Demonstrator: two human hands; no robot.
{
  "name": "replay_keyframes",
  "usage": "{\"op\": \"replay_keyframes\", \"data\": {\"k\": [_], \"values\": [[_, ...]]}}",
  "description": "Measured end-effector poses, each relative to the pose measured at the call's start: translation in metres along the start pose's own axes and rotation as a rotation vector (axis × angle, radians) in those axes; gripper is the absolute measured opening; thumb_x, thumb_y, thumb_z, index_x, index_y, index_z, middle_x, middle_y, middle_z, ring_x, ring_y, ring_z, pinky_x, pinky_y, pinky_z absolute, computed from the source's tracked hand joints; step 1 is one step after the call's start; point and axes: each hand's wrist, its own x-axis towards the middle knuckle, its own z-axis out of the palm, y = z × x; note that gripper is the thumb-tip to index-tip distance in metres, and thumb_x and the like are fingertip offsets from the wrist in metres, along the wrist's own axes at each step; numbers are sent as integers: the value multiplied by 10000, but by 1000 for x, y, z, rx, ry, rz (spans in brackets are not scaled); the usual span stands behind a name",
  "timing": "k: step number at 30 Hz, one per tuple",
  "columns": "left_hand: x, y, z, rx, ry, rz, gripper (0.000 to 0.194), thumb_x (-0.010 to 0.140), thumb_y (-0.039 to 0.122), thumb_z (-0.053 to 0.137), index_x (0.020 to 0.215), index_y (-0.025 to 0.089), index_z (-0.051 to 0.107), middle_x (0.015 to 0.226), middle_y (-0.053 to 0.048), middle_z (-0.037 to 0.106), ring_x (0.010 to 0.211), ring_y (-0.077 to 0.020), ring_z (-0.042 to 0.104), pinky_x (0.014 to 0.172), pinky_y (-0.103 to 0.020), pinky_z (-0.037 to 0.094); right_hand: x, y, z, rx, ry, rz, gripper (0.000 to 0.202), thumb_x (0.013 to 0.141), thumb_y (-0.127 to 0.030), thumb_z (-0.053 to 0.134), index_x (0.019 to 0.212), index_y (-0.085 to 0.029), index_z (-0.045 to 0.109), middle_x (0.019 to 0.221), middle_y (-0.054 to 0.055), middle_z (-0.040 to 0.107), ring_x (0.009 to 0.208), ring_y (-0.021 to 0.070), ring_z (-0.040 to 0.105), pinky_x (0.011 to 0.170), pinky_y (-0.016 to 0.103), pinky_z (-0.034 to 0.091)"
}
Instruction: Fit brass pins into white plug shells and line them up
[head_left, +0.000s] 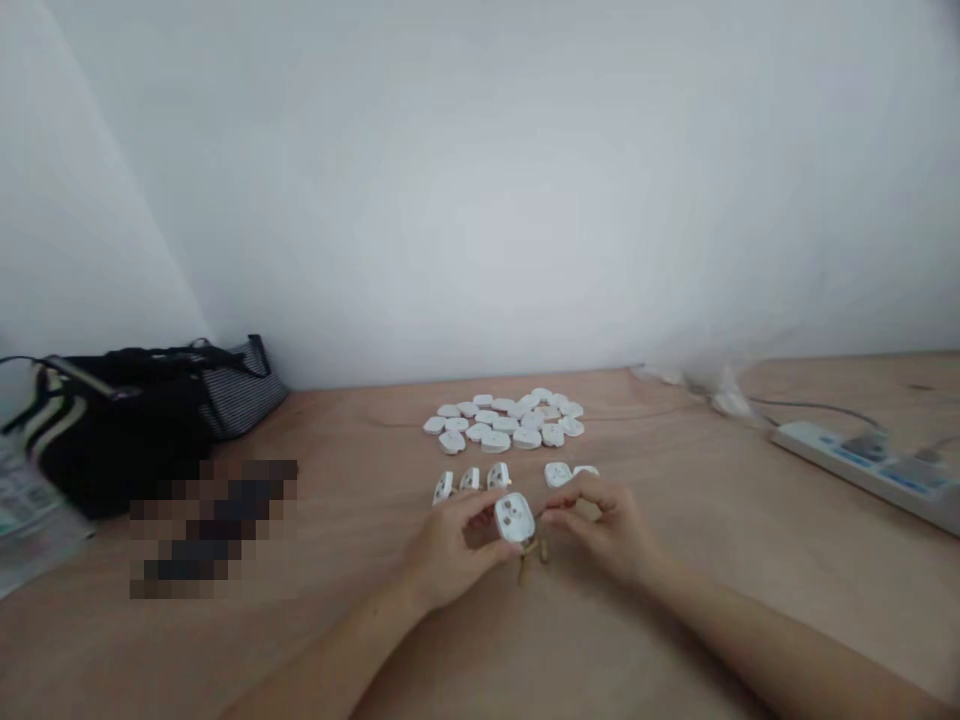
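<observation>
Between the thumb and fingers of my left hand point(457, 550) is a white plug housing point(514, 517), its face with pin holes tilted toward me. Close to its right side, my right hand point(600, 525) has thumb and fingertips pinched together; what they hold is too small to make out. Small brass plug pins point(544, 550) lie on the table just below the housing. Beyond my left hand stand three white plug pieces point(470, 479) in a row. Two more white housings point(558, 474) lie past my right fingers, one partly hidden.
Several white plug parts point(495, 441) are grouped farther back on the brown table point(360, 640). A black bag point(127, 430) and a blurred dark object point(217, 525) are at left. On the right are a power strip point(862, 470) with cords and clear plastic point(727, 390). A wall rises behind.
</observation>
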Motion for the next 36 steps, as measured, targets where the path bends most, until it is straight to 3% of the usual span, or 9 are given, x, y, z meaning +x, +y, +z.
{"op": "replay_keyframes", "data": {"k": [7,13,19,26,32,36], "values": [[-2,10,-1,48,-52,51,407,671,336,736,1046,210,639,965,-47,662,874,-215,598,803,-307,452,1,-12,0,-57,-104,-200,154,834,-288,572,758,-235,694,718,18,713,677,164,603,697,321,449],[-3,15,-1,54,-106,68,395,668,320,743,1036,215,643,915,-39,660,822,-205,594,783,-297,446,1,-8,-1,-99,-159,-324,213,872,-207,494,807,-238,694,813,25,724,695,157,607,701,329,426],[-3,14,0,25,-102,75,372,690,319,726,1039,224,639,940,-37,656,846,-203,590,792,-297,439,2,-15,-8,-124,-249,-345,179,860,-297,542,956,-259,688,1038,65,655,935,206,568,842,406,377],[-3,14,0,-6,-96,70,356,686,306,728,1024,229,643,934,-33,658,843,-200,594,784,-292,447,2,-10,-10,-15,-276,-231,140,810,-312,612,909,-282,707,1128,62,601,1053,232,518,907,419,371],[-3,17,-2,11,-98,69,413,688,354,721,1071,233,626,938,-45,658,853,-212,595,789,-305,452,0,-7,-5,54,-159,-22,395,806,-402,590,1159,-225,583,976,77,669,911,223,589,836,385,450],[-3,17,-1,-4,-82,91,423,682,355,726,1075,237,626,961,-43,662,864,-213,595,794,-303,451,1,-13,-2,145,-305,138,342,835,-445,526,1012,-191,673,867,61,704,795,211,625,732,332,489]]}}
